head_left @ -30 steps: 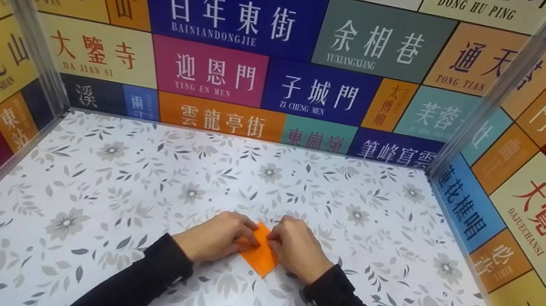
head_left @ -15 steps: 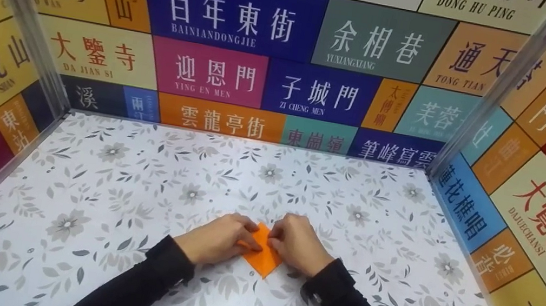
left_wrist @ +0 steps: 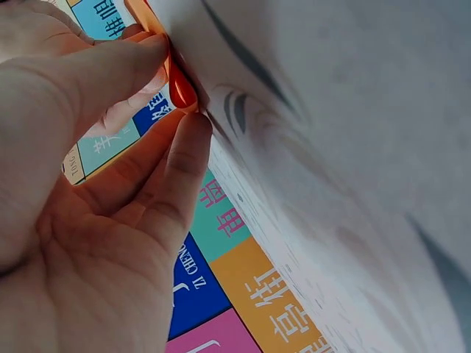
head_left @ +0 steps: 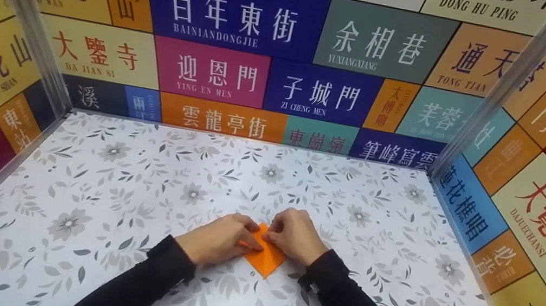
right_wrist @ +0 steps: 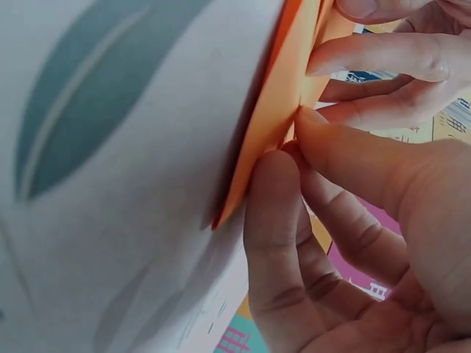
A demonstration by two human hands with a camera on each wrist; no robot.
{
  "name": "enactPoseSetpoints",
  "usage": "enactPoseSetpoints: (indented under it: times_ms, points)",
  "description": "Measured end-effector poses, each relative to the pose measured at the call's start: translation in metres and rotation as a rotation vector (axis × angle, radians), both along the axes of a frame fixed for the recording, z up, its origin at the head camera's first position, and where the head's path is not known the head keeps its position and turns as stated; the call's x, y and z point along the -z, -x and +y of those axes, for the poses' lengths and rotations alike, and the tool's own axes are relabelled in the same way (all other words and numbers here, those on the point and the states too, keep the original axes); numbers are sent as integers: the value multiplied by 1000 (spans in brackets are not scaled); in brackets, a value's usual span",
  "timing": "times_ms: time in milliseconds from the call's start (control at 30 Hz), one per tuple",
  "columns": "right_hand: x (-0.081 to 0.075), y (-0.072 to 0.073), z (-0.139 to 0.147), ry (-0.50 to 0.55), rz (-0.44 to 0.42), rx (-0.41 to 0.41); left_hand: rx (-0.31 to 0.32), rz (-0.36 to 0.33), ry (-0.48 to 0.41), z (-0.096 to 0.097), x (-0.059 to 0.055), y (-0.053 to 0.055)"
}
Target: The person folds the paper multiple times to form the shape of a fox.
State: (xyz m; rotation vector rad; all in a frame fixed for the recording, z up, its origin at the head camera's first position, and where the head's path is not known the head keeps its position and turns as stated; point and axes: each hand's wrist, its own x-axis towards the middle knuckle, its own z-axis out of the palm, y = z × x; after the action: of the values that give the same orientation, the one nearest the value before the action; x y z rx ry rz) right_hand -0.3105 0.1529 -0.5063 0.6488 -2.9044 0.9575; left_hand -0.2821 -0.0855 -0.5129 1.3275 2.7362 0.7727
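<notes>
A small folded piece of orange paper (head_left: 266, 264) lies on the table, its lower part a point toward me. My left hand (head_left: 224, 238) holds its left side; in the left wrist view the thumb and fingertips meet along the curled paper (left_wrist: 181, 90). At the upper right my right hand (head_left: 296, 233) pinches a flap between thumb and forefinger. The right wrist view shows that pinch at the edge of the paper (right_wrist: 276, 103), with layers showing and a fingertip of the left hand (right_wrist: 397, 59) resting farther up on it. The hands cover both sides of the paper.
The table (head_left: 149, 172) has a white cover printed with grey flowers and leaves. Panels of coloured signs (head_left: 229, 12) enclose it at the back and both sides, with clear corner strips (head_left: 496, 95). Black sleeves (head_left: 168, 262) cover both forearms.
My right hand has slid slightly up and left along the paper, uncovering more of its right side. The left hand stays nearly where it was, still holding the paper.
</notes>
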Motion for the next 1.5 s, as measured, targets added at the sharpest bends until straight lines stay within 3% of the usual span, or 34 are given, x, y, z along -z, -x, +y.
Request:
enactPoseSetpoints:
  times_ms: [333, 633, 867, 1000, 1167, 1367, 1500]
  points:
    - [2, -1, -2, -5, 5, 22, 4, -1, -7, 1, 2, 0]
    - [2, -7, -4, -51, 79, -14, 5, -29, -13, 2, 0, -1]
    - [4, -10, -4, -54, 156, -45, 17, 5, -32, 0, 1, -1]
    - [3, -10, -4, -45, 138, -38, -1, -3, -40, -1, -1, 2]
    - [1, -8, -4, -40, 103, -20, -52, -40, -75, -2, -3, 8]
    - [0, -7, -5, -22, 106, -24, -206, -135, -109, 0, -4, 20]
    - [2, -7, -6, -14, 102, -20, -276, -183, -100, 4, -5, 32]
